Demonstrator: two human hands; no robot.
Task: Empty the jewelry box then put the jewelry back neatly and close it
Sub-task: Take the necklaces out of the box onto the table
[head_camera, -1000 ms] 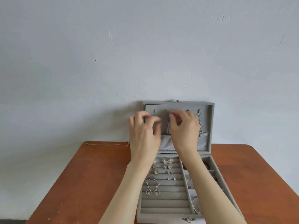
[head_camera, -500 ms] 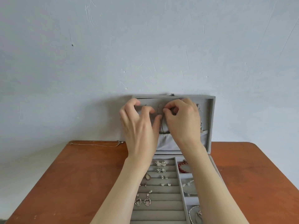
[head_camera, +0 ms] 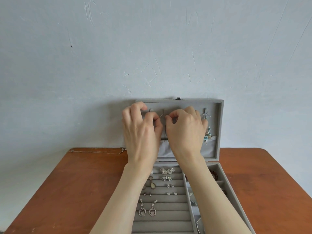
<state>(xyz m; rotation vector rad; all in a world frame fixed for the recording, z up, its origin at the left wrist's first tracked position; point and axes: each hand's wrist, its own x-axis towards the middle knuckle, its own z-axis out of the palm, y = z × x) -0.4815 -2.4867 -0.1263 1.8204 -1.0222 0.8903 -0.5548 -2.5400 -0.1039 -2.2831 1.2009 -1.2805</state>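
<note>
I am looking down at a grey velvet jewelry box [head_camera: 217,149] standing open on the wooden bench [head_camera: 81,183], its lid propped upright against the wall. Both hands are working at the hooks inside the lid. The left hand [head_camera: 141,132] and the right hand [head_camera: 185,132] are each pinching a thin silver chain [head_camera: 161,116] near a centre hook — each grip is clamped on that chain between thumb and forefinger, the other fingers curled.

I am judging the chain to be very light, limp and prone to tangling; it is offering no stiffness, so it needs holding at both ends near the clasp, not at mid-length, where it would sag and knot. A hard tug looks likely to snap it or strain the hook.

At the lid's right hook a turquoise beaded piece [head_camera: 208,132] is hanging down towards the elastic pocket [head_camera: 164,149]. In the tray below, heart drop earrings [head_camera: 147,211] and small stud pairs [head_camera: 167,171] are sitting in the ring rolls — small and easy to drop, so best taken by the post or hook. A dark bead bracelet [head_camera: 214,174] is lying in a side compartment.

Well apart from the box, a fine necklace [head_camera: 98,150] is lying stretched along the bench's far edge. I am judging that emptying is only beginning.
</note>
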